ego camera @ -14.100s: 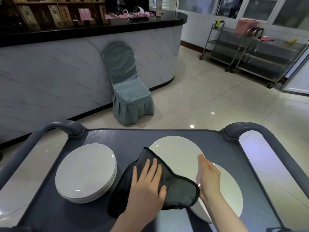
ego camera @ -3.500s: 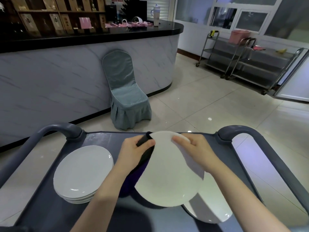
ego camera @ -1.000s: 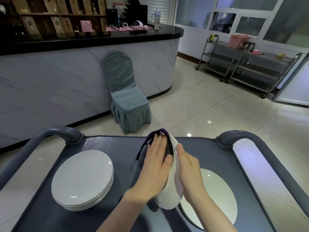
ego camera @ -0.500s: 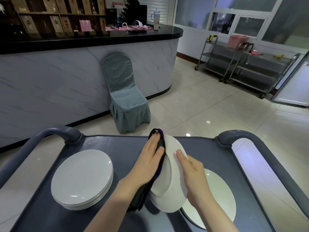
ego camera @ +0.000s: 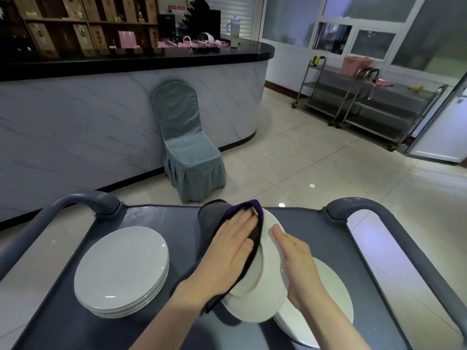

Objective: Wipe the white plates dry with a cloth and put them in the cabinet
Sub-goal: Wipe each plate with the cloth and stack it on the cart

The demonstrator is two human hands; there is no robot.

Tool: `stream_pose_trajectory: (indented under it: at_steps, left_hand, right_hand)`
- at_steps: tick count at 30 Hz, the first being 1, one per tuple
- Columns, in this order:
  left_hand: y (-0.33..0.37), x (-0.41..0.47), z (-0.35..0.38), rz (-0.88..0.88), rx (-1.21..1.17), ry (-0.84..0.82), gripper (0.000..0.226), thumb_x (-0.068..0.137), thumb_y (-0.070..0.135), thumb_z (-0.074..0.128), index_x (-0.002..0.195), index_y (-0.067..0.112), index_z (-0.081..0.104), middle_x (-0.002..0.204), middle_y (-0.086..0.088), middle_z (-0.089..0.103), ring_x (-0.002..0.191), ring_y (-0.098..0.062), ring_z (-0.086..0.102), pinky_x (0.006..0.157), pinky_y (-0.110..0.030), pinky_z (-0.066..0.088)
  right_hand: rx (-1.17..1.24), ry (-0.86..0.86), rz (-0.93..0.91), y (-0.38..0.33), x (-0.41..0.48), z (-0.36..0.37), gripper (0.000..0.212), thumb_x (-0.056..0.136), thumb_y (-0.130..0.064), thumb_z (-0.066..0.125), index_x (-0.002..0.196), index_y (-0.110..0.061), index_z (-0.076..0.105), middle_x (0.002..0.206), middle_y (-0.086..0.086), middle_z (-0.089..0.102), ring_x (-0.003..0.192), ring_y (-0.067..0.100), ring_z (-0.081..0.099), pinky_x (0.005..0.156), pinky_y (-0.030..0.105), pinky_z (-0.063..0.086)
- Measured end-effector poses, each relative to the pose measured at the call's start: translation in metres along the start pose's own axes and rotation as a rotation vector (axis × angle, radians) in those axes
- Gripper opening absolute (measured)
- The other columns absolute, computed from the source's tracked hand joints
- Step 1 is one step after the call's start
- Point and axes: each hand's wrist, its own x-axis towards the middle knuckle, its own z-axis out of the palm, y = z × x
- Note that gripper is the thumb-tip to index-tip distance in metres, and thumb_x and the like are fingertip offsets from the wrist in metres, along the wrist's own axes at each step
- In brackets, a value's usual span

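Steeply tilted plate above the cart

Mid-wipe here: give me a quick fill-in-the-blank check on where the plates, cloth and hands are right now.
The stack of plates sits on the ____ side of the cart.
The left hand presses the cloth against the held plate, while the right hand touches ____ cloth.
Below the held plate, another plate lies ____ on the cart.
Missing words: left; no; flat.
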Motion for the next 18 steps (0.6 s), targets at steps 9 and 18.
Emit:
stream_pose_trajectory:
  at_steps: [9,18]
  left_hand:
    - [-0.021,-0.033,0.001,-0.33,-0.283,0.146,0.055,0.106,0.011,0.035,0.14,0.048,0.016,0.156,0.025,0.014,0.142,0.016,0.01,0.114,-0.005,0.006]
    - [-0.022,-0.026,-0.007,-0.189,-0.066,0.075,0.056,0.104,0.013,0.038,0.145,0.04,0.01,0.155,0.028,0.005,0.147,0.007,0.006,0.119,-0.014,0.005]
  right_hand:
    - [0.231,-0.007,0.022,-0.011,0.01,-0.03,0.033,0.094,-0.045,0.059,0.103,-0.02,0.08,0.111,0.009,0.076,0.1,0.028,0.074,0.082,0.042,0.055]
    - [0.599,-0.045,0.14,0.004,0.021,-0.037,0.045,0.099,-0.046,0.048,0.113,-0.015,0.077,0.125,0.012,0.07,0.111,0.032,0.069,0.086,0.047,0.052]
